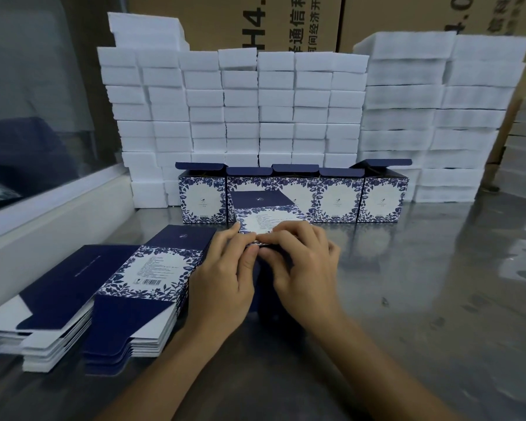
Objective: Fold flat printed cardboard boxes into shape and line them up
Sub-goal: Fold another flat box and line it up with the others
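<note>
A blue-and-white floral printed box (pixel 263 212) lies tipped toward me at the table's middle, half formed. My left hand (pixel 225 278) and my right hand (pixel 304 265) both grip its near end, fingers pressing on the flaps, thumbs meeting. Behind it a row of several folded boxes (pixel 380 199) stands upright with dark-blue top flaps open. To the left lies a stack of flat printed boxes (pixel 146 278), and a second stack (pixel 61 287) sits further left.
Tall piles of white foam blocks (pixel 240 113) rise like a wall behind the row, with more at right (pixel 456 117). Brown shipping cartons (pixel 286 22) stand at the back. The steel tabletop (pixel 438 284) extends to the right; a window ledge (pixel 55 214) borders the left.
</note>
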